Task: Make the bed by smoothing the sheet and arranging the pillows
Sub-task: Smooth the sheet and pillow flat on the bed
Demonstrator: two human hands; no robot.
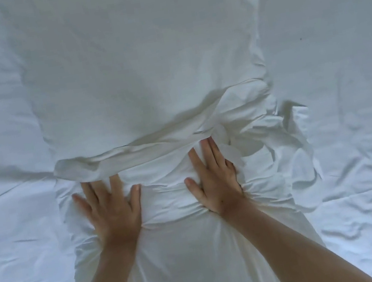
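Evidently, the pillow-arranging step is in hand rather than the smoothing of the sheet. A plump white fabric pillow (142, 62) is seen lying lengthwise away from the camera in the upper middle of the view, and a second white fabric pillow (186, 251) lies nearer, end to end with it, running down to the bottom edge between the forearms. Both are rested on a creased white cotton bed sheet (360, 185), which is spread to either side and shows folds and ridges on the left and right alike. The left hand (110, 207) is laid flat on the far end of the nearer pillow, its fingers spread and straight, with the fingertips reaching under the loose flap of the farther pillow's case. The right hand (213, 180) is likewise pressed palm-down with fingers straight, beside a bunched mass of white pillowcase fabric (264, 132) at the right corner. Nothing is gripped by either hand; the cloth is only pushed upon, and gathers are raised at both wrists. It is judged that the next move calls for the bunched case to be drawn flat or tucked, the pillows to be set at the head of the bed, and the sheet's wrinkles then to be swept outward.
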